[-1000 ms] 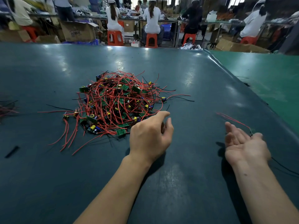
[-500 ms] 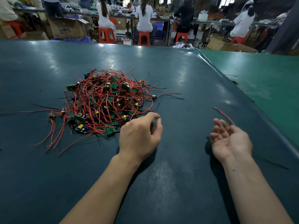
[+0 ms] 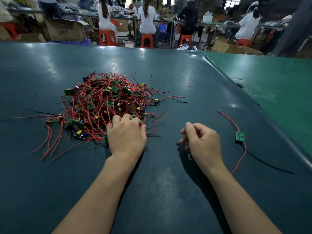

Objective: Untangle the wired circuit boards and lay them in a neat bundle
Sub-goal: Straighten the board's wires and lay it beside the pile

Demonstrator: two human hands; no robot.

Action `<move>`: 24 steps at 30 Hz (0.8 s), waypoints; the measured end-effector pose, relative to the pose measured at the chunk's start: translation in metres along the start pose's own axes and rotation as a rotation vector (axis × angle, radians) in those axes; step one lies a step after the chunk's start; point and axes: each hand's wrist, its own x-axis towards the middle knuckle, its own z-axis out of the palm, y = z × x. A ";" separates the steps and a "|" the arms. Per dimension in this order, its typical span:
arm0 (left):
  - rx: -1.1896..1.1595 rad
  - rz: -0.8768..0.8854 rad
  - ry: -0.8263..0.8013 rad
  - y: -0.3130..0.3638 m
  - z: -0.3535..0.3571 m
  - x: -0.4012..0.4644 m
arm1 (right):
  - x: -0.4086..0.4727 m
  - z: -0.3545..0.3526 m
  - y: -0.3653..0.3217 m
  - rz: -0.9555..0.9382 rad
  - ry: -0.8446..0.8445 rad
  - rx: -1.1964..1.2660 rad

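Left hand (image 3: 126, 135) nearer, fingers curled into wires at the pile (image 3: 108, 105) near edge; right hand (image 3: 202, 141) beside, loosely curled, empty.

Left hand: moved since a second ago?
Yes. The left hand has gone forward to the tangled pile of red-wired green circuit boards; its fingers now curl into the pile's near edge, where before it sat short of it.

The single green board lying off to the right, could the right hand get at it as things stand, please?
Probably yes. The right hand holds nothing visible, and only bare mat lies between it and the single board, which sits apart from the tangled pile.
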 end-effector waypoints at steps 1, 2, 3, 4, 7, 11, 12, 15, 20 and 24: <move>-0.008 -0.003 0.011 0.000 -0.001 0.000 | -0.001 0.002 0.000 -0.018 -0.015 -0.038; -0.026 -0.004 0.032 0.000 -0.002 0.000 | 0.000 0.002 0.000 -0.027 -0.017 -0.049; -0.068 0.001 0.076 0.000 -0.004 -0.001 | 0.000 0.002 0.000 -0.030 -0.011 -0.043; -0.132 0.013 0.139 0.000 -0.006 -0.002 | 0.001 0.001 0.000 -0.031 -0.003 -0.025; -0.359 0.153 0.460 0.002 -0.014 -0.004 | 0.001 -0.001 -0.003 -0.029 -0.041 0.052; -0.518 0.470 0.602 0.018 -0.012 -0.013 | -0.009 0.016 -0.010 -0.018 -0.360 0.332; -0.543 0.516 0.565 0.023 -0.010 -0.017 | -0.009 0.018 -0.010 -0.044 -0.410 0.326; -0.686 0.581 0.417 0.034 -0.001 -0.024 | -0.004 0.012 -0.009 -0.160 -0.420 0.276; -0.947 0.377 0.355 0.039 0.001 -0.022 | -0.003 0.012 -0.009 0.017 -0.313 0.443; -1.184 0.026 0.285 0.034 0.002 -0.014 | 0.007 0.008 -0.010 0.157 -0.106 0.561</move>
